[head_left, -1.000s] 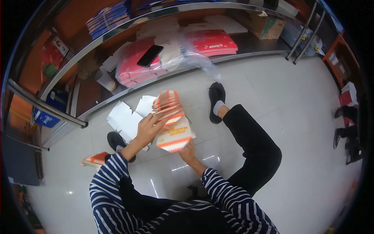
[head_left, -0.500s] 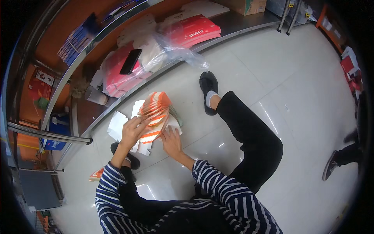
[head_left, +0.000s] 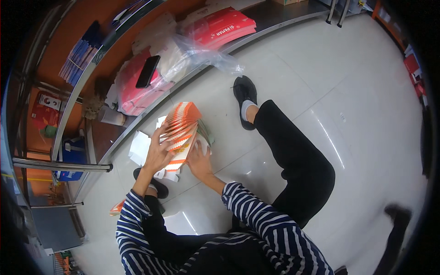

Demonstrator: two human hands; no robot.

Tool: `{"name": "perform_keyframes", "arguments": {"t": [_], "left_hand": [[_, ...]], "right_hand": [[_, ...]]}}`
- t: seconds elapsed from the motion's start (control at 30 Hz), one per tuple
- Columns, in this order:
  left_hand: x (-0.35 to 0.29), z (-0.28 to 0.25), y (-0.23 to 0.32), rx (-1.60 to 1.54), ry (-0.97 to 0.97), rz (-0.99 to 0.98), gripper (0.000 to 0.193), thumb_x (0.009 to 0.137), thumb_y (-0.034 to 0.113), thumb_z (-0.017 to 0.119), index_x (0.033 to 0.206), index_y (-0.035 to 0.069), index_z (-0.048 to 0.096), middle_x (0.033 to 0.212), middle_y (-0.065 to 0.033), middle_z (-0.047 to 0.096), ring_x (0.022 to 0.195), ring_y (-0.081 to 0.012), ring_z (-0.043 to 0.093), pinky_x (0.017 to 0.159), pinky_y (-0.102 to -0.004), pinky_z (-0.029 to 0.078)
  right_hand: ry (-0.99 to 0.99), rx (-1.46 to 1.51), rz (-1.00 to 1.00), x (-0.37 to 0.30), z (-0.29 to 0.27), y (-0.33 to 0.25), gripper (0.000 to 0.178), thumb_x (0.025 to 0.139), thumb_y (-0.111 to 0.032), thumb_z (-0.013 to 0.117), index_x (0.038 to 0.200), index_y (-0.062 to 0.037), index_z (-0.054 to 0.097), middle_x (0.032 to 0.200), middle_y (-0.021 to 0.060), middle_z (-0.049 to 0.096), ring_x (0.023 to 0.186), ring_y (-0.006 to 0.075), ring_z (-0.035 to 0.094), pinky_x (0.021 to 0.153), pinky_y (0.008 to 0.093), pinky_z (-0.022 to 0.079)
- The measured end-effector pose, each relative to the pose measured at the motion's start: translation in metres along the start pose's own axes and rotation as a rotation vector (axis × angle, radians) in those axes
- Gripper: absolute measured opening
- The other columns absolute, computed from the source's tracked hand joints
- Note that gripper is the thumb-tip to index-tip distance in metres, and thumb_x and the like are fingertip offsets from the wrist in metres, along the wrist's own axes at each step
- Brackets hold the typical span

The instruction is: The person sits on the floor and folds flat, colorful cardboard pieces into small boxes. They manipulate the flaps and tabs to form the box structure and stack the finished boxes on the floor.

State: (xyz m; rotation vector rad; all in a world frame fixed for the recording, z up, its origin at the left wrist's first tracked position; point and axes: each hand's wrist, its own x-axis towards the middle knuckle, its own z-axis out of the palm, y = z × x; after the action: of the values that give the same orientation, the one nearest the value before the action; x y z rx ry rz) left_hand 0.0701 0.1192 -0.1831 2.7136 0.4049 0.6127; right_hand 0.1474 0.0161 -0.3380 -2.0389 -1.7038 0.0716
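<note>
A thick, fanned stack of orange-and-white paper bags (head_left: pixel 184 118) with zigzag edges leans between my hands, low over the floor. My left hand (head_left: pixel 157 151) grips its left side, fingers curled over the edges of the sheets. Against the near right side presses my right hand (head_left: pixel 200 161), its fingertips partly hidden by the stack. Beneath and beside the stack lie white flat cardboard pieces (head_left: pixel 140 147) on the tiles. Another orange-and-white packet (head_left: pixel 117 208) rests on the floor to the left of my left forearm.
A low metal shelf (head_left: pixel 270 34) runs along the far side. It carries plastic-wrapped red packaging (head_left: pixel 133 94), a black phone (head_left: pixel 148 71) and more red flat packaging (head_left: pixel 224 28). A metal leg (head_left: pixel 64 165) stands at left. Another person's leg (head_left: pixel 392 233) is at the right.
My left hand has shifted up along the stack's left edge, and the sheets are more spread. The other person's foot at right has moved nearer. The view has shifted slightly.
</note>
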Motion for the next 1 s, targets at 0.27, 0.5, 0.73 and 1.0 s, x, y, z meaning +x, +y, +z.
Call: {"name": "perform_keyframes", "arguments": {"t": [0.27,0.5,0.73,1.0], "left_hand": [[0.03,-0.007,-0.006,0.181,-0.132,-0.042,0.036,0.09,0.028,0.038,0.115,0.011,0.057,0.118,-0.0108,0.051,0.094,-0.0301,0.045,0.084,-0.0417,0.036],[0.055,0.01,-0.024,0.289,-0.138,-0.094,0.04,0.091,0.039,0.033,0.114,0.021,0.06,0.121,-0.0119,0.046,0.097,-0.0297,0.04,0.087,-0.0462,0.028],[0.06,0.006,-0.039,-0.061,-0.242,-0.047,0.041,0.088,0.047,0.04,0.118,0.026,0.057,0.137,-0.012,0.036,0.129,-0.0409,0.024,0.103,-0.0538,0.018],[0.059,-0.008,-0.027,0.214,-0.279,0.185,0.077,0.064,0.063,0.062,0.127,0.021,0.049,0.134,-0.0095,0.042,0.13,-0.0314,0.027,0.105,-0.0445,0.026]], "right_hand": [[-0.098,-0.094,0.094,0.015,0.01,-0.009,0.052,0.084,-0.037,0.051,0.13,-0.0141,0.044,0.143,0.0133,0.028,0.121,0.0311,0.035,0.088,0.0502,0.034],[-0.107,-0.24,-0.019,0.023,0.006,-0.001,0.049,0.082,-0.032,0.054,0.125,-0.0087,0.047,0.136,0.0186,0.037,0.088,0.0224,0.048,0.074,0.0401,0.036],[-0.151,-0.095,-0.101,0.038,-0.015,0.016,0.054,0.081,-0.043,0.054,0.12,-0.0059,0.051,0.127,0.0194,0.045,0.086,0.0271,0.053,0.073,0.0426,0.039],[-0.267,0.144,0.082,0.082,-0.032,0.042,0.051,0.082,-0.054,0.045,0.108,-0.0124,0.057,0.087,0.0122,0.065,0.079,0.0334,0.063,0.07,0.0447,0.047]]}}
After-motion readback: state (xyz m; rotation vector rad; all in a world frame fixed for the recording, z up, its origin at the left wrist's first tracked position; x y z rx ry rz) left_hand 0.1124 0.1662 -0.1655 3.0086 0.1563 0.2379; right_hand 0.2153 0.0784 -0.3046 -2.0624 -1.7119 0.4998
